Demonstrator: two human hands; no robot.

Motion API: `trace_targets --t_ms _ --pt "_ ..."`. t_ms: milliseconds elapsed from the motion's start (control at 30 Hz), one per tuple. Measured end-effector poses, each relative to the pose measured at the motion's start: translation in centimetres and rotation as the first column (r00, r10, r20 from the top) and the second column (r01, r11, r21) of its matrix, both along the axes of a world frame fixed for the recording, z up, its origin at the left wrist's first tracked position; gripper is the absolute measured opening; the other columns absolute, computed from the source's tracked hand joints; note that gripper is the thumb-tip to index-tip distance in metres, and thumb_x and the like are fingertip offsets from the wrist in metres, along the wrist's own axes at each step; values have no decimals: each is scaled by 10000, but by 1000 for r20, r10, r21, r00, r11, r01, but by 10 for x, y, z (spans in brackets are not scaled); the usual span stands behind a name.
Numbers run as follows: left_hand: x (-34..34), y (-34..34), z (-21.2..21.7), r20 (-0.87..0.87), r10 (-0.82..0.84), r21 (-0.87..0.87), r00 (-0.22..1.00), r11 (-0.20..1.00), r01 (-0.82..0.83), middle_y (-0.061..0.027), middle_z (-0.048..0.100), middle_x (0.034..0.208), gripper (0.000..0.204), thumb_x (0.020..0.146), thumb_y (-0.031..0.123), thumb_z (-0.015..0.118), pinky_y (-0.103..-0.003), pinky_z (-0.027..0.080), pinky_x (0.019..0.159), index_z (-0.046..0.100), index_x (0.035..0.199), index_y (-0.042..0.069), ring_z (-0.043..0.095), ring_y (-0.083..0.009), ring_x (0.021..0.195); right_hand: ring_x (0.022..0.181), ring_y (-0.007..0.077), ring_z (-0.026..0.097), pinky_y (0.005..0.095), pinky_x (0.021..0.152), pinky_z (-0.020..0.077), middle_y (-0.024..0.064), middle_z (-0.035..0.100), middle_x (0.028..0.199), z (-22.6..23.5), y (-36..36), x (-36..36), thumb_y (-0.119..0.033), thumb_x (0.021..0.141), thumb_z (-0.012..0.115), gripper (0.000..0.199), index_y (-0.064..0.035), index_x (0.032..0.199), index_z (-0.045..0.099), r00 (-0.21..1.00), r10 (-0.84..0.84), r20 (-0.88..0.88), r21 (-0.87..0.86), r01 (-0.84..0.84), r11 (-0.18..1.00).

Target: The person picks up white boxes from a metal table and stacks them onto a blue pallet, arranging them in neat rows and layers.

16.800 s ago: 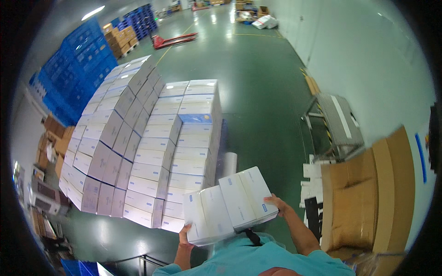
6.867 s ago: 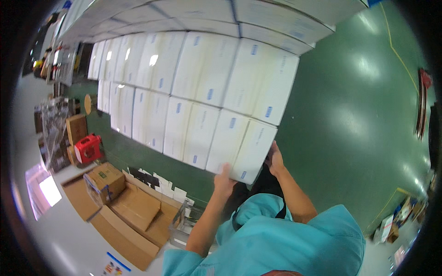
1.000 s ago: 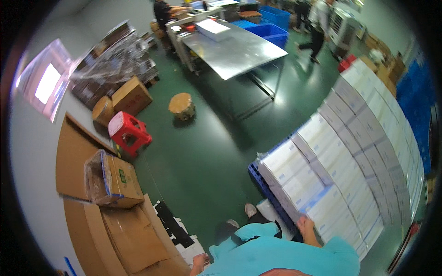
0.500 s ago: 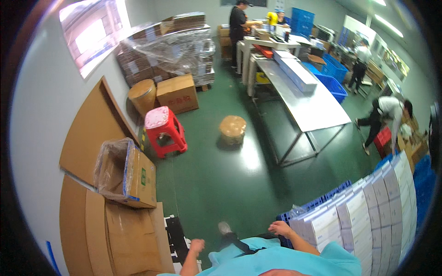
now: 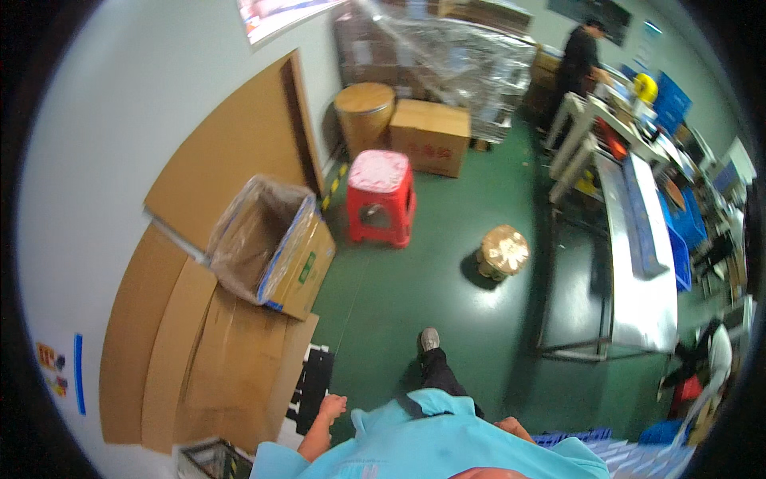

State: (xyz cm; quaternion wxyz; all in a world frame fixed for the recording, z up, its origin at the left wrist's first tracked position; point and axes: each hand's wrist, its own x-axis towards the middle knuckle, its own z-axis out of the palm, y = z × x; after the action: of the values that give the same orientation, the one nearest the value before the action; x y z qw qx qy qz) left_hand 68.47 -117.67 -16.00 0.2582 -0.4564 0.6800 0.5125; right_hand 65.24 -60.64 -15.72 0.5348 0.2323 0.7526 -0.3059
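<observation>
My left hand (image 5: 333, 407) hangs low at my left side, its fingers loosely bent with nothing visible in them. It is nearest to the flat brown cardboard (image 5: 231, 359) against the wall and a black-and-white strip (image 5: 316, 379) on the floor. By my right hip, my right hand (image 5: 511, 425) is partly hidden by my light blue shirt, and its fingers do not show clearly. My foot (image 5: 430, 339) is stretched forward on the green floor. Beyond it stand a red stool (image 5: 381, 195) with a pale patterned seat and a low round tan stool (image 5: 503, 252).
A plastic-lined carton (image 5: 307, 267) stands at left. Behind the red stool are a round drum (image 5: 365, 116), a closed carton (image 5: 431, 137) and a wrapped stack (image 5: 447, 60). A metal table (image 5: 638, 303) fills the right side. A person in black (image 5: 578, 64) stands farther back.
My view has swung left, and the stools and lined carton now sit farther right in it. The white boxes at lower right have mostly left the picture. My right hand has drawn in against my side.
</observation>
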Motion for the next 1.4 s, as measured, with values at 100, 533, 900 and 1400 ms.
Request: trace_targets --t_ms 100,533,900,1400 --pt "19 7 -11 121 222 -3 968 975 -223 -102 610 658 241 815 235 600 -333 410 428 621 795 -4 557 -194 496 645 236 604 369 593 481 100 661 757 -97 64 -53 -241 773 602 230 -38 843 682 920 385 73 7 -387 922" --pt "-135 44 -27 -176 258 -3 950 965 -263 -96 639 749 199 775 223 577 -361 454 584 671 794 48 597 -197 699 808 197 647 323 656 477 124 673 894 114 -320 -595 -224 875 503 272 20 973 574 836 41 -548 -365 -283 887" --pt "-208 -110 -28 -104 754 40 648 654 -755 -60 617 685 280 850 291 561 -313 422 531 631 754 38 556 -154 603 848 222 622 353 746 501 114 665 943 29 -415 -586 -249 813 568 315 -27 1019 655 643 717 -271 47 -735 677" --pt "-267 77 13 197 891 69 -410 -430 -900 -61 626 857 323 763 314 633 -357 491 658 572 1002 105 598 -198 777 605 169 588 291 562 471 62 610 683 -41 -797 -720 -251 843 582 226 -35 785 616 67 996 -65 -228 -972 51"
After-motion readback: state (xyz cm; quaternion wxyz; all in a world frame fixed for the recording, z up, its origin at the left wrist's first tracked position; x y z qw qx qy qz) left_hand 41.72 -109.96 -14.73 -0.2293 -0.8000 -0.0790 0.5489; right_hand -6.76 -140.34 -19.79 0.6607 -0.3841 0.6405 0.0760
